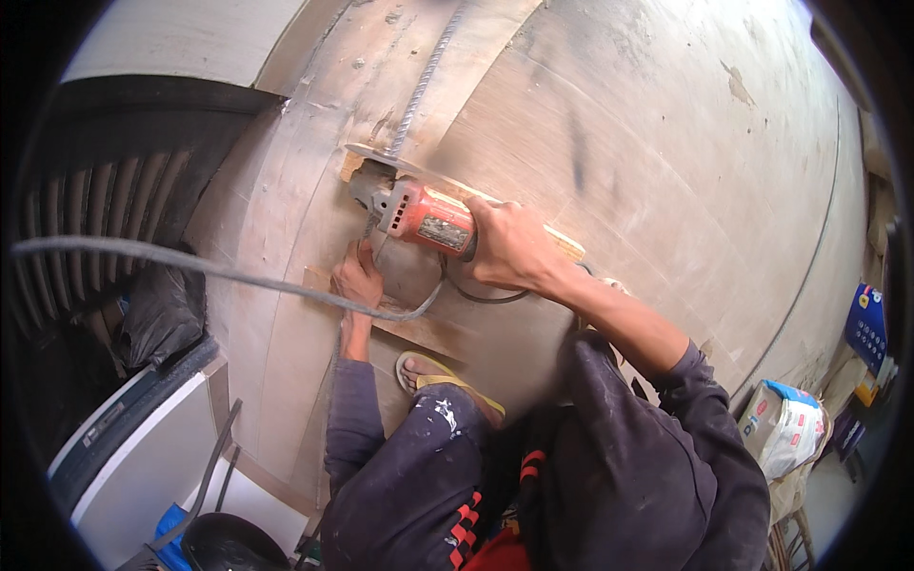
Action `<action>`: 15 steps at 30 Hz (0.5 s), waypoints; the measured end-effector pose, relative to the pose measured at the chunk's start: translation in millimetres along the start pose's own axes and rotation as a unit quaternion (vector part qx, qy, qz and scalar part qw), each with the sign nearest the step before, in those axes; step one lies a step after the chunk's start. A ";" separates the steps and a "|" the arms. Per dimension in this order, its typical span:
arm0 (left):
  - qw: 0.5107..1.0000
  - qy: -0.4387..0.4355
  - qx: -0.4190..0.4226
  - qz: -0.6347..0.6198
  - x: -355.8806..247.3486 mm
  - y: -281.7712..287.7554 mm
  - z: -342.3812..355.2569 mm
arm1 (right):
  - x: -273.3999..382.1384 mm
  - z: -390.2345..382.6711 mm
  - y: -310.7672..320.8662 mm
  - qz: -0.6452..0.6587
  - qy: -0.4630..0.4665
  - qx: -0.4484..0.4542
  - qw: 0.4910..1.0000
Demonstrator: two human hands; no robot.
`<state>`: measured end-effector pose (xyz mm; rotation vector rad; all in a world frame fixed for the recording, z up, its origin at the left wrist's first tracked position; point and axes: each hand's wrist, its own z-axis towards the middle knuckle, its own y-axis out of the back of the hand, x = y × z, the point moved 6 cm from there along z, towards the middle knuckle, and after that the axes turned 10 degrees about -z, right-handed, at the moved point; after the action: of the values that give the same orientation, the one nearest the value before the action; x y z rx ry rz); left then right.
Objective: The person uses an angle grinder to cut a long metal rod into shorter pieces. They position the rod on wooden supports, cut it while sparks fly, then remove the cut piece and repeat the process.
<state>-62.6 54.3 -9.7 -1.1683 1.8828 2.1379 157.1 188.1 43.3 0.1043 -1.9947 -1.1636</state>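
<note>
My right hand (pixel 514 246) is wrapped round the rear of a red angle grinder (pixel 433 219). The grinder's thin disc (pixel 409 167) lies across a ribbed steel rebar (pixel 421 90), which runs away toward the far edge. Whether the disc touches the bar is hard to tell. Just nearer than the grinder head, my left hand (pixel 359 276) is closed round the near part of the rebar. Under the bar and disc is a wooden strip (pixel 564 242); a second board (pixel 419 333) lies by my sandalled foot (pixel 428 371).
A thick grey cord (pixel 190 262) crosses in front of my left wrist. At the left stand a black slatted panel (pixel 105 200) and a white-sided box-like object (pixel 152 466). A printed bag (pixel 785 428) and a blue box (pixel 866 328) are at the right.
</note>
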 end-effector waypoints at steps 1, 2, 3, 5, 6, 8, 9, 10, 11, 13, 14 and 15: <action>1.000 0.008 0.007 0.000 -1.1 1.1 -0.3 | -0.4 0.9 -3.4 0.003 0.002 0.003 1.000; 1.000 0.016 0.014 0.001 -2.0 2.1 -0.6 | 0.2 1.4 -4.0 0.000 0.010 -0.003 1.000; 0.999 0.024 0.021 0.001 -1.5 2.1 -1.1 | 1.1 1.7 -4.0 -0.004 0.017 -0.010 1.000; 1.000 0.010 0.016 0.001 0.2 0.1 -1.6 | 1.6 1.9 -3.0 -0.006 0.024 -0.021 0.999; 1.000 0.003 0.014 0.000 1.4 -0.8 -1.7 | 1.2 1.7 -2.6 -0.003 0.022 -0.025 0.999; 1.000 0.004 0.022 -0.008 2.2 0.1 -0.3 | 1.1 2.9 -1.3 0.000 0.023 -0.025 0.999; 1.000 0.005 0.026 -0.012 3.1 0.2 0.3 | 0.4 4.7 -1.3 0.001 0.025 -0.020 0.999; 1.000 0.006 0.027 -0.012 5.7 -0.4 0.3 | 0.2 5.9 -1.5 0.000 0.026 -0.015 1.000; 1.000 0.007 0.028 -0.013 8.5 -1.3 0.2 | 0.3 6.6 -1.0 -0.004 0.023 -0.014 1.000; 1.000 0.005 0.028 -0.012 9.8 -1.6 0.0 | 1.6 8.0 -0.1 -0.012 0.018 -0.010 1.000; 1.000 0.002 0.027 -0.011 8.8 -0.3 0.4 | 1.8 8.7 -0.6 -0.010 0.019 -0.005 1.000; 1.000 -0.002 0.026 -0.010 7.7 1.0 0.6 | 1.5 9.1 -1.2 -0.007 0.020 0.000 1.000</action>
<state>-68.8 51.3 -13.2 -1.1680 1.9040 2.0664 149.5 193.1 41.1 0.1411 -1.9615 -1.1619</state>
